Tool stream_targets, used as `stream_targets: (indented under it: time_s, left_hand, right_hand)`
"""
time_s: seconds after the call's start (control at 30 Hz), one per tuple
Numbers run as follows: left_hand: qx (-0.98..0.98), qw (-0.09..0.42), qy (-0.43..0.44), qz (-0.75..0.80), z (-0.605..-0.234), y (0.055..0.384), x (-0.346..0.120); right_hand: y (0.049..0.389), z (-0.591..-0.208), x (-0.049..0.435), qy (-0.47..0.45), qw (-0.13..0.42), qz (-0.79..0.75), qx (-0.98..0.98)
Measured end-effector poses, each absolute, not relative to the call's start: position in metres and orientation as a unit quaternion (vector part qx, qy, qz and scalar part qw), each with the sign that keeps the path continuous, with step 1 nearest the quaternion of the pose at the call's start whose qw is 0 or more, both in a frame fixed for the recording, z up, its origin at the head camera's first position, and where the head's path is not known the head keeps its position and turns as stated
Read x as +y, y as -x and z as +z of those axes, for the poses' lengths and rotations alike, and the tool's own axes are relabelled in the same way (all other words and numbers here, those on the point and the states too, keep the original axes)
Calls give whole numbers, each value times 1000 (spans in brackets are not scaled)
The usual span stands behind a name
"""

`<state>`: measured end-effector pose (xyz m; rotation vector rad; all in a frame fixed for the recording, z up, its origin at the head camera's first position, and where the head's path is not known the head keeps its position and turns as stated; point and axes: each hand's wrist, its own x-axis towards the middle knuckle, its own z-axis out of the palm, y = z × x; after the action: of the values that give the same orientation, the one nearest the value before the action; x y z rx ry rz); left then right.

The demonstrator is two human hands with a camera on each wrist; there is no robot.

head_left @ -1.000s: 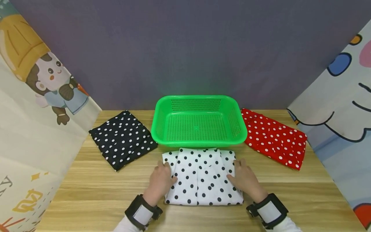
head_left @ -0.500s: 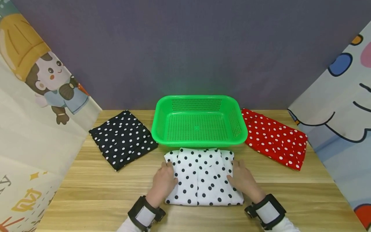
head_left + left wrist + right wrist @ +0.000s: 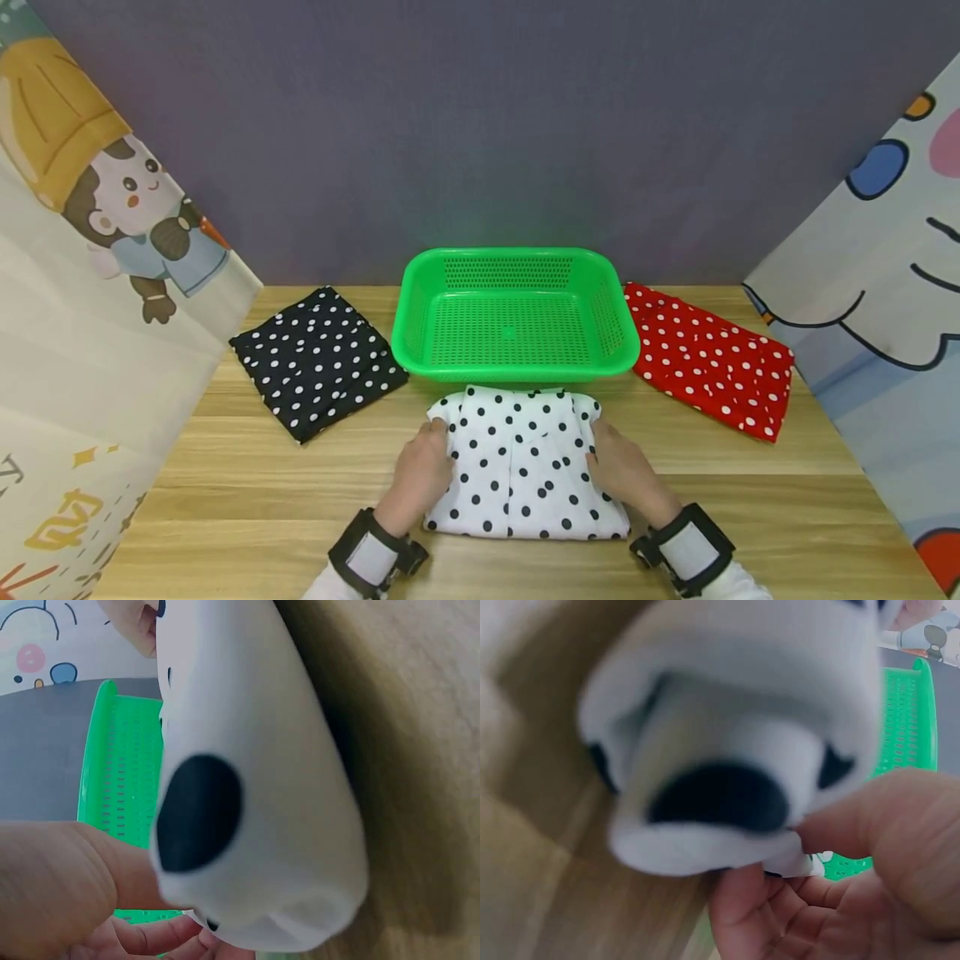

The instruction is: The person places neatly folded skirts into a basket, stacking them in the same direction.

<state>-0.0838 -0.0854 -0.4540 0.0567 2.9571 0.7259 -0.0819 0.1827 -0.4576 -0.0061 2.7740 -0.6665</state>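
I have the white cloth with black dots (image 3: 517, 471) folded at the centre of my work, lying between the two hands. The left hand (image 3: 423, 469) grips its edge at nine o'clock, the right hand (image 3: 624, 468) its edge at three o'clock.

From the head camera I see the backs of both hands, but the fingers are mostly hidden at the cloth. The left wrist camera shows me the thumb (image 3: 131, 870) on one side of the cloth and the fingers (image 3: 161, 936) on the other, pinching the edge. The right wrist camera shows a similar pinch and, beside it, the curled layers at the cloth's end, which I cannot make out from above.

At twelve o'clock, just beyond the cloth, sits the green basket (image 3: 510, 333). At ten o'clock lies the black dotted cloth (image 3: 318, 362), at two o'clock the red dotted cloth (image 3: 712, 362), both on the wooden table (image 3: 285, 500).
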Motion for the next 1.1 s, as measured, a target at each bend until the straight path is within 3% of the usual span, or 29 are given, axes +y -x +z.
stream_targets:
  time_s: [0.33, 0.7, 1.1]
  left_hand:
    - [958, 45, -12, 284, -449, 77, -90]
    - [953, -33, -38, 298, -438, 62, -94]
    - [947, -82, -60, 304, -430, 52, -98]
  right_hand:
    - [75, -456, 183, -10, 112, -242, 964]
    - [62, -446, 183, -12, 24, -223, 974]
    - [52, -427, 181, -4, -26, -214, 977]
